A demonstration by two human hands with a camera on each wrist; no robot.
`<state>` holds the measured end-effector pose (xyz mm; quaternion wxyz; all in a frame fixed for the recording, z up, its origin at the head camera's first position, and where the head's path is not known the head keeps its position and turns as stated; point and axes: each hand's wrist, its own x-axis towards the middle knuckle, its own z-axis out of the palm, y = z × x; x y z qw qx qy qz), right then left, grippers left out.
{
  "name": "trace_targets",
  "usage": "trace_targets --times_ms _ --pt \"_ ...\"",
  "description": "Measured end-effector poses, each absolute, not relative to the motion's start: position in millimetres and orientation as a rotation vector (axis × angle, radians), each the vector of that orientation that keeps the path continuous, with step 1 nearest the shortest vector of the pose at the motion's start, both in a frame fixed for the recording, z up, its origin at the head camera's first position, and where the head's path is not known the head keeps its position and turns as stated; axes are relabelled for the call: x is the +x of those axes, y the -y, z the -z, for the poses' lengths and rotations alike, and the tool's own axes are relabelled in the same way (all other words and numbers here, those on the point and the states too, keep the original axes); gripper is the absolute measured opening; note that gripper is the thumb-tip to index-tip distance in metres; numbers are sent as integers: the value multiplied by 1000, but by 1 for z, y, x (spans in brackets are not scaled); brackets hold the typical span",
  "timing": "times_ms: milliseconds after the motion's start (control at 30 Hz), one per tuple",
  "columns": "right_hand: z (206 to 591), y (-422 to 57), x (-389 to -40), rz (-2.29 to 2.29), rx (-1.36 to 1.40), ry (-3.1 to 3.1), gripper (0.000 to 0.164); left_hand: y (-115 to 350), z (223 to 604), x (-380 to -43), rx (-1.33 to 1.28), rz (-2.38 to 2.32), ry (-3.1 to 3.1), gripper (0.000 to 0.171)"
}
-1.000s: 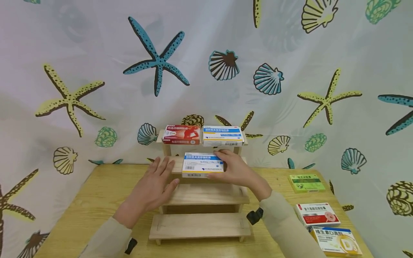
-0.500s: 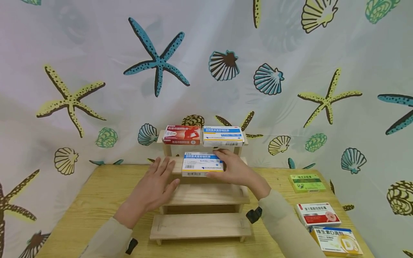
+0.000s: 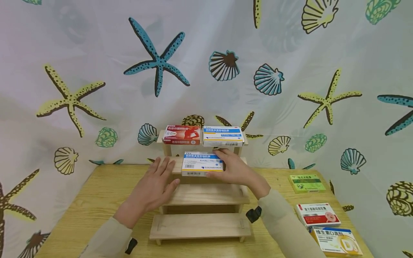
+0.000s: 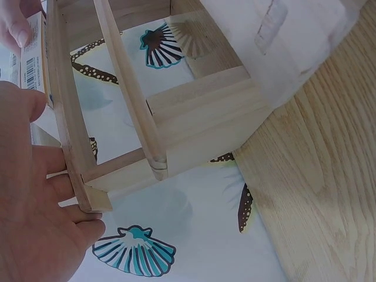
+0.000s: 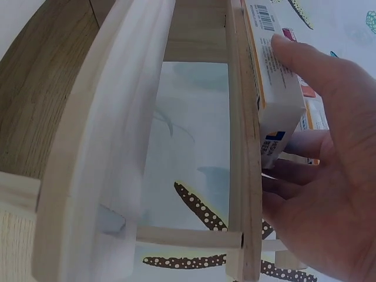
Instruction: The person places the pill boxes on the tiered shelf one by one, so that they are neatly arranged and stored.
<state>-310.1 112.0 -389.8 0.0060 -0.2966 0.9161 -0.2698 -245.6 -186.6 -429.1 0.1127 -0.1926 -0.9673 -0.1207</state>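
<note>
On the second-highest step of the wooden tiered shelf, a white and blue medicine box lies flat. My right hand pinches its right end, the thumb on the front side and the fingers behind; the right wrist view shows this grip on the medicine box close up. My left hand rests on the left end of the same step with its fingers fairly straight, apart from the box. In the left wrist view, fingers of the left hand touch the shelf's end.
A red medicine box and another white and blue medicine box lie on the top step. At the table's right are a green box, a red and white box and a vitamin D box. Patterned curtain hangs behind.
The medicine box in my right hand has shifted very slightly back on its step. Both hands otherwise stay in place.
</note>
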Motion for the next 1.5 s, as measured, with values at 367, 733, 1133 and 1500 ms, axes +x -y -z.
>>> trace_targets --times_ms 367,733,1133,1500 --pt "386 -130 -298 900 -881 -2918 94 190 427 -244 -590 370 2824 71" --pt "391 -181 -264 1146 -802 -3048 59 188 431 -245 -595 369 2828 71" --pt "414 -257 -240 1363 -623 -3145 35 189 431 -244 -604 304 2806 70" --pt "433 -311 -217 1219 -355 -3232 42 188 431 -245 -614 330 2811 71"
